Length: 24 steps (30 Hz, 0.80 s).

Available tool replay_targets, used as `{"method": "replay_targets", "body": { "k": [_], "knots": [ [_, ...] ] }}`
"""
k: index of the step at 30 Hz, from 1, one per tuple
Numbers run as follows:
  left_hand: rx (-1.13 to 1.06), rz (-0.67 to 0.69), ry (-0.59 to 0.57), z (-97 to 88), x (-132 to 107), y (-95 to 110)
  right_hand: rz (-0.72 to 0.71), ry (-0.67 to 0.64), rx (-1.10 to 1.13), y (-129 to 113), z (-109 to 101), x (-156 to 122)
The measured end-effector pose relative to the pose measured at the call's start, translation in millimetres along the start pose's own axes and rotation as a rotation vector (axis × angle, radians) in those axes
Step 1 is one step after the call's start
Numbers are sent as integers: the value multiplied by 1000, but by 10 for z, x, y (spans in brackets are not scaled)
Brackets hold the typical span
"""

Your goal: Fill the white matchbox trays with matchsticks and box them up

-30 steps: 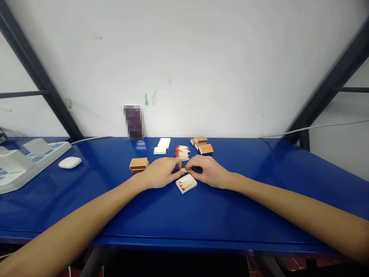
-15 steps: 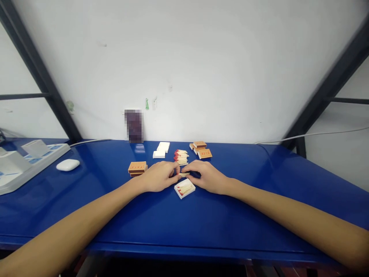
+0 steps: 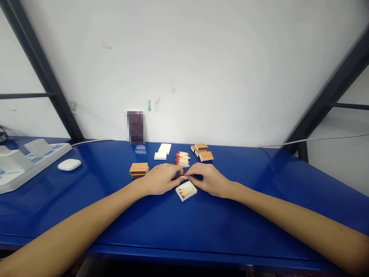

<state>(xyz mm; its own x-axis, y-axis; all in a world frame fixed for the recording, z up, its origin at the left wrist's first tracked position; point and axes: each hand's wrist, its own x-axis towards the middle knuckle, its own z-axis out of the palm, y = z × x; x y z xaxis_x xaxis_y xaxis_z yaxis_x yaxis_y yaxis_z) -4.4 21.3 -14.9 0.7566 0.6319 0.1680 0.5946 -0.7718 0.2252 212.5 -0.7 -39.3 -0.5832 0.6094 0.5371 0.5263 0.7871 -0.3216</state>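
Note:
Between my two hands is a small bundle of matches [image 3: 186, 177], red heads toward the left. My left hand [image 3: 165, 178] pinches the head end, and my right hand [image 3: 210, 179] grips the other end between thumb and fingers. Just in front of the bundle, a white matchbox tray [image 3: 194, 191] lies tilted in angle on the table, with several red-headed matches [image 3: 186, 191] inside. Behind my fingers rests a larger pile of loose matches [image 3: 182, 159], heads to the left.
Stacked orange matchbox sleeves [image 3: 138, 168] sit left of my left hand; more sleeves [image 3: 205, 155] lie behind my right. White trays [image 3: 165, 149] are at the back. A white rounded case [image 3: 69, 165] and a power strip [image 3: 62, 151] occupy the left of the blue table [image 3: 161, 227].
The view has shifted slightly, so everything sits a little lower and further right. My fingers have closed in more tightly around the small bundle of matches.

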Motion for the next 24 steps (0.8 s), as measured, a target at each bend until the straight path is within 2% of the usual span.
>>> {"method": "replay_targets", "body": {
  "k": [12, 24],
  "knots": [
    [69, 5, 1, 17, 7, 19, -43, 16, 0, -20, -9, 1],
    [193, -11, -43, 25, 2, 20, -27, -30, 39, -9, -21, 9]
  ]
}}
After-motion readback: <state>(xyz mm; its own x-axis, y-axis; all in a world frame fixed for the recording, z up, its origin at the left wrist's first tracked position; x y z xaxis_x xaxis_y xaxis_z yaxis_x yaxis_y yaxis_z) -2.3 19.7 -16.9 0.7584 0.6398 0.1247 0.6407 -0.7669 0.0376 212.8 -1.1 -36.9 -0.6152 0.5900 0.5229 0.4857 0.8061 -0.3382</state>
